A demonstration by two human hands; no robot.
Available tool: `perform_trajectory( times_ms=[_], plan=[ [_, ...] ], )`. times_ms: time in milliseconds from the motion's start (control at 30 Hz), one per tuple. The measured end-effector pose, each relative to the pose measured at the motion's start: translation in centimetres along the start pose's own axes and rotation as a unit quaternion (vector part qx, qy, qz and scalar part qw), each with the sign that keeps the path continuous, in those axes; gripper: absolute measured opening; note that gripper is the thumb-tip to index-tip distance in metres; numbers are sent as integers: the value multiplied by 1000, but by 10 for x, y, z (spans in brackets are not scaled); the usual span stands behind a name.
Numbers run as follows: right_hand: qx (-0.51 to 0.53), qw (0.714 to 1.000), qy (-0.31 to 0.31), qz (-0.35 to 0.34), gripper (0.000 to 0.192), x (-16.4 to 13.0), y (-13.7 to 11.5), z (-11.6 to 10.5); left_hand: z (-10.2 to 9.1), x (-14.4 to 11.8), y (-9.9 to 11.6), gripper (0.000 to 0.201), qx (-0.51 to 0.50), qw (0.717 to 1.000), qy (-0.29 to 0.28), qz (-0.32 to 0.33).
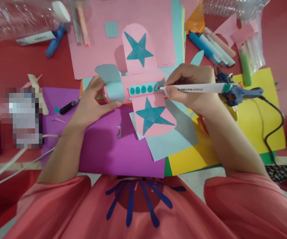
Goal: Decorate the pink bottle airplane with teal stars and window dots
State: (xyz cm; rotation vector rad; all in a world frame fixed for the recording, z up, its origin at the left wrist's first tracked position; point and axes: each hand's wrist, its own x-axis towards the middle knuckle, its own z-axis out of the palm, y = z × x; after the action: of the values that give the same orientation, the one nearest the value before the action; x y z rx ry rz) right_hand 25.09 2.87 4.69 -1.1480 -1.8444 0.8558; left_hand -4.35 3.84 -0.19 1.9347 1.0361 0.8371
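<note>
Nearest the person, a purple sheet (103, 152) lies along the near edge of the red table (14, 66), with a yellow sheet (265, 132) beside it toward the near right corner and a pale blue sheet (173, 139) overlapping both.

On these, at the middle of the table, sits a pink paper plane (143, 89): its body runs left to right, and each of its two wings, one near and one far, carries a teal star. A row of teal dots (141, 90) runs along a pale strip on the body.

The left hand (93, 99) is pinched on the plane's left end, thumb below and fingers above, beside a curl of light blue paper there. The right hand (190, 84) is closed around a white marker (195, 88), which lies nearly level with its tip touching the strip just right of the last dot. The two hands are apart, one at each end of the body.

A black pen (70, 106) rests on the purple sheet just left of the left hand. A blue glue gun (243, 93) lies on the yellow sheet just behind the right wrist, its black cord trailing toward the right edge.

Farther back, a large pink sheet (96, 39) lies under the far wing. A cluster of markers (213, 46) sits toward the far right, and a clear plastic bottle (21, 16) lies at the far left corner, with what looks like a blue marker (55, 41) beside it.
</note>
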Motion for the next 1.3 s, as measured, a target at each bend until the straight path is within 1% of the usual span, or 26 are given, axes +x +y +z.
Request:
perform_trajectory(
  times_ms=[133, 300, 467, 567, 667, 800, 933, 1100, 1300],
  plan=[
    [13, 1000, 23, -8, 13, -1, 3, 2, 1, 0, -3, 66, 2, 1000, -1, 3],
    [19, 999, 33, -23, 12, -2, 4, 5, 1, -1, -1, 66, -6, 1000, 5, -6],
    [-9, 1000, 25, 8, 13, -3, 3, 5, 1, -1, 1, 65, -9, 1000, 21, -22],
    [-17, 1000, 17, 18, 17, -3, 1, 4, 1, -1, 1, 67, -7, 1000, 21, -19],
    [-13, 1000, 10, 9, 16, -2, 0, 4, 2, -1, 0, 69, -1, 1000, 17, -15],
    [5, 1000, -6, -17, 10, -1, -1, 2, 2, -1, 1, 69, 13, 1000, 18, -15],
    [9, 1000, -20, -5, 11, 0, -3, 0, 1, -1, 1, 68, 12, 1000, 13, -13],
    [9, 1000, -17, 12, 12, 1, -5, -1, 0, -1, 1, 69, 11, 1000, 12, 1],
    [8, 1000, -2, 20, 15, 0, -1, 1, 1, 0, 1, 67, -9, 1000, 21, -8]
  ],
)
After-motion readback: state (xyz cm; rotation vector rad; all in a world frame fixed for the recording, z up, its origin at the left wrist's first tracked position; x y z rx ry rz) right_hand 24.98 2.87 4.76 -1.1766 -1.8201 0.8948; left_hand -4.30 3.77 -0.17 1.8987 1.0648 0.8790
